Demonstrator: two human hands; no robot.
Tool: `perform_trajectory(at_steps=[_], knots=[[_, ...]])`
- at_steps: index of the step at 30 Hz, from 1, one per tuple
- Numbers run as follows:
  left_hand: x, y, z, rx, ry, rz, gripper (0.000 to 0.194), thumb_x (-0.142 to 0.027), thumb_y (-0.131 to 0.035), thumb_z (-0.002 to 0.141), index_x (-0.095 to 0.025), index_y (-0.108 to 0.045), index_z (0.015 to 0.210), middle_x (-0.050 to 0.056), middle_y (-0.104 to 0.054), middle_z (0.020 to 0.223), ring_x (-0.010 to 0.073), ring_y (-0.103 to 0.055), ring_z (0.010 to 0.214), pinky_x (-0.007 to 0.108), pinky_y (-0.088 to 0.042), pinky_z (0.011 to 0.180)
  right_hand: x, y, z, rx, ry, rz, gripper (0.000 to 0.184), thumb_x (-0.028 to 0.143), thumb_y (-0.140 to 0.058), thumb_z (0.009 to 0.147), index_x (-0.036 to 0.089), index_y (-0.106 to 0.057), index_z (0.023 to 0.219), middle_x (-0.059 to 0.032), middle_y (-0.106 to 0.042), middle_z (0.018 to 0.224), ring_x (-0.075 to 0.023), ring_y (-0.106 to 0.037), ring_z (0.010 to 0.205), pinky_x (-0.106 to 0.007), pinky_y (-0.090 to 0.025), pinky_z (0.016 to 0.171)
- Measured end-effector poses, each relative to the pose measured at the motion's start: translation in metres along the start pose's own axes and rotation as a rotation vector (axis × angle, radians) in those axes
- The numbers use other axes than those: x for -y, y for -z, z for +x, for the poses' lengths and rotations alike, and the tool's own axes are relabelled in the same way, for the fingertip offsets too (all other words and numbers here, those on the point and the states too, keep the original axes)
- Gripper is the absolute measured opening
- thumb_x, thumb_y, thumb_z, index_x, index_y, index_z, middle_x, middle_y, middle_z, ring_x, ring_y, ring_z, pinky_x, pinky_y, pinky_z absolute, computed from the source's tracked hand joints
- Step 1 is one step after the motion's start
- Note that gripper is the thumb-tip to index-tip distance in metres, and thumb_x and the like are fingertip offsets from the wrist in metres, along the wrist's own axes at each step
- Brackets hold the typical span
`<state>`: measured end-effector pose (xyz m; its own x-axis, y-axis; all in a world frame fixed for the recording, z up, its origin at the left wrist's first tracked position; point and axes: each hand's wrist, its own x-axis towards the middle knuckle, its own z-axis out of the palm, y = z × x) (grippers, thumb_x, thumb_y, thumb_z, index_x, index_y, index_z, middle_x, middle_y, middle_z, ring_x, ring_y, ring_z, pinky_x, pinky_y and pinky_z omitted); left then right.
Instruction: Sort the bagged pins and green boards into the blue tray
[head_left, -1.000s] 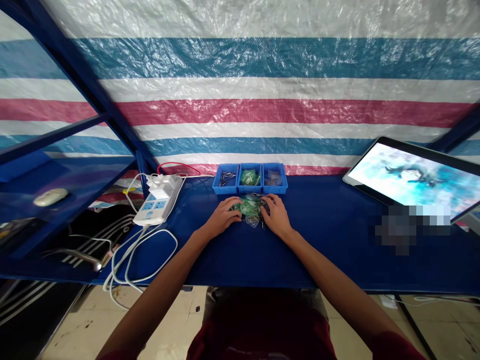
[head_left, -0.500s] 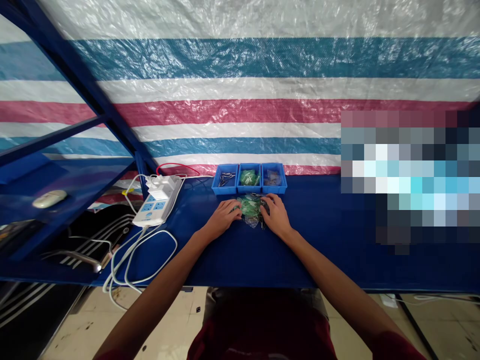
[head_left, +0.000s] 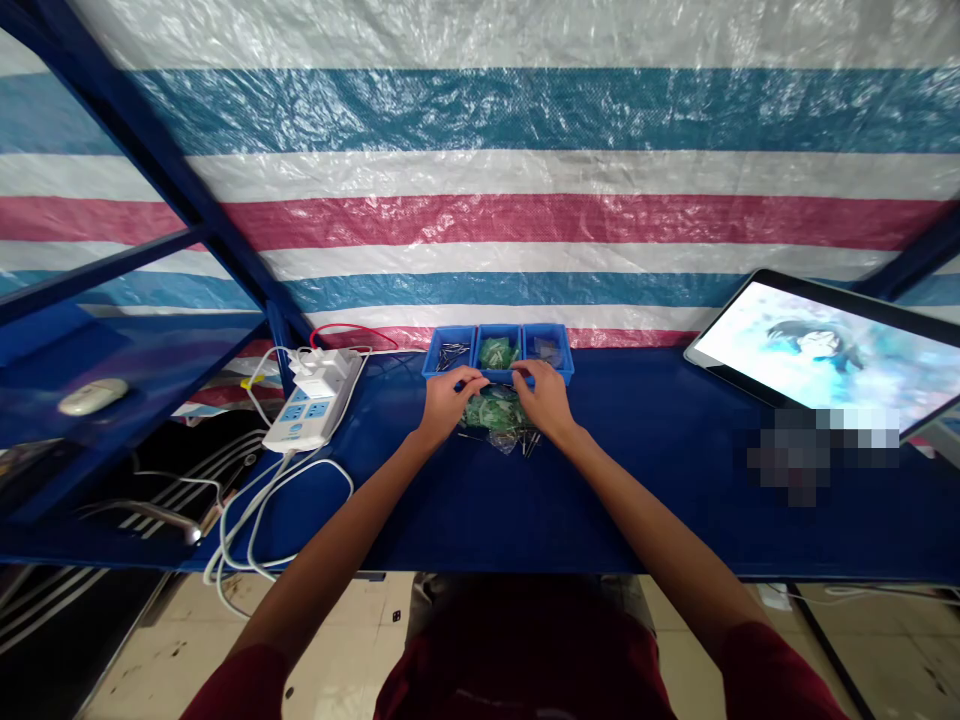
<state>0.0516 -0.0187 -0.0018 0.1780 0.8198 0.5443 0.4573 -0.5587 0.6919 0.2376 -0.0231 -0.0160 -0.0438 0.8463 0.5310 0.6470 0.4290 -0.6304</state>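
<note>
My left hand (head_left: 448, 404) is closed, thumb and fingertips pinched together at the far edge of a loose pile. My right hand (head_left: 546, 402) faces it, also pinched; whatever either pinch holds is too small to make out. Between and below them lies the pile of green pieces (head_left: 491, 410), with clear plastic pieces (head_left: 504, 441) and thin metal pins (head_left: 531, 440) mixed in. Just behind the hands stand three blue bins in a row: the left bin (head_left: 429, 352) has metal pins, the middle bin (head_left: 496, 377) green pieces, the right bin (head_left: 568, 366) clear pieces.
On the left of the blue table (head_left: 600, 520) lies a white power strip (head_left: 306, 420) with plugs and coiled white cables (head_left: 255, 540). A tablet (head_left: 832, 350) with a lit screen leans at the right. Behind the bins hangs a striped plastic sheet (head_left: 480, 220).
Both hands have moved from the sides of the pile to its far edge, near the bins, and their fingers are now pinched. More of the pile shows.
</note>
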Motion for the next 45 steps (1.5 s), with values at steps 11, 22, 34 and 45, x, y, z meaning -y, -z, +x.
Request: perform_trajectory(at_steps=[11, 22, 34, 45], knots=[[0.013, -0.016, 0.005, -0.023, 0.138, -0.224, 0.022, -0.039, -0.06, 0.084, -0.017, -0.062, 0.088, -0.004, -0.057, 0.055, 0.0095, -0.051, 0.05, 0.021, -0.043, 0.055, -0.002, -0.011, -0.009, 0.043, 0.083, 0.165, 0.027, 0.033, -0.045, 0.092, 0.018, -0.067, 0.094, -0.0071, -0.068, 0.087, -0.0181, -0.062, 0.076, -0.029, -0.049, 0.072], [0.01, -0.021, 0.003, 0.095, 0.143, -0.255, 0.023, -0.04, -0.06, 0.084, -0.018, -0.06, 0.091, -0.007, -0.05, 0.048, 0.0081, -0.044, 0.043, 0.02, -0.038, 0.047, -0.004, -0.012, -0.009, 0.043, 0.056, 0.149, 0.029, 0.038, -0.045, 0.093, 0.019, -0.067, 0.099, -0.0071, -0.068, 0.09, -0.0178, -0.061, 0.075, -0.029, -0.049, 0.07], [0.017, -0.009, -0.002, -0.007, 0.124, -0.245, 0.027, -0.041, -0.07, 0.076, -0.016, -0.071, 0.083, 0.005, -0.073, 0.083, 0.0176, -0.068, 0.072, 0.03, -0.054, 0.073, -0.003, -0.009, 0.0, 0.077, 0.056, 0.15, 0.028, 0.036, -0.046, 0.092, 0.019, -0.065, 0.081, -0.0048, -0.066, 0.079, -0.0164, -0.058, 0.069, -0.027, -0.046, 0.066], [0.016, -0.006, -0.003, 0.044, 0.01, 0.025, 0.028, -0.037, -0.048, 0.092, -0.017, -0.061, 0.079, 0.0, -0.063, 0.069, 0.0128, -0.058, 0.063, 0.023, -0.046, 0.067, 0.001, -0.013, 0.008, 0.137, 0.121, 0.141, 0.026, 0.034, -0.049, 0.092, 0.019, -0.064, 0.077, -0.002, -0.063, 0.072, -0.0149, -0.056, 0.065, -0.025, -0.041, 0.064]])
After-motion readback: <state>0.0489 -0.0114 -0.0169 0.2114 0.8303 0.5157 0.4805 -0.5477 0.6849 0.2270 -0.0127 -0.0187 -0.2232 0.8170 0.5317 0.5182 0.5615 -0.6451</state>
